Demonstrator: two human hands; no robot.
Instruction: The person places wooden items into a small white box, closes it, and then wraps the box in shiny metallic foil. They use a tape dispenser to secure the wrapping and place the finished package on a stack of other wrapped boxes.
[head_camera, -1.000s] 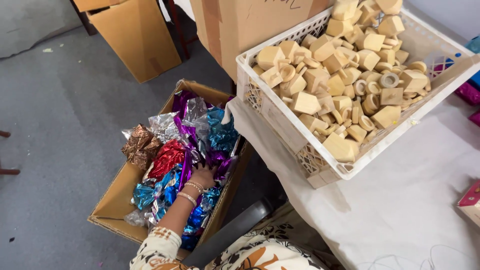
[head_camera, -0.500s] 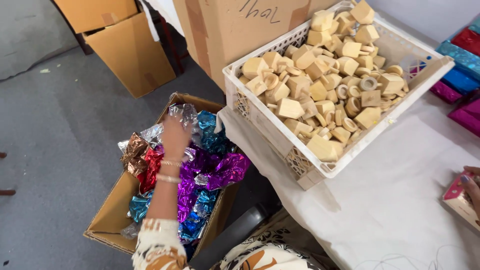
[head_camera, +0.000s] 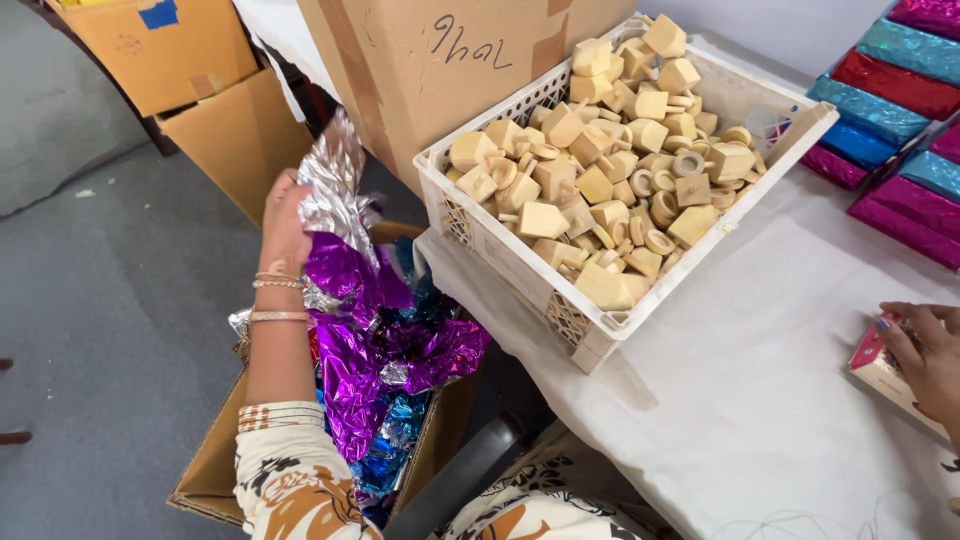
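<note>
Five fingers around silver foil sheet

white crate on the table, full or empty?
Full. The white crate is heaped with pale wooden blocks and rings, some piled above its rim.

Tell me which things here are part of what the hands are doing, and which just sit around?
In use:
left hand
crinkled silver foil sheet
right hand
small pink-edged flat box

Lying about:
white plastic crate of pale wooden blocks
brown cardboard boxes
shiny foil-wrapped packets
</note>
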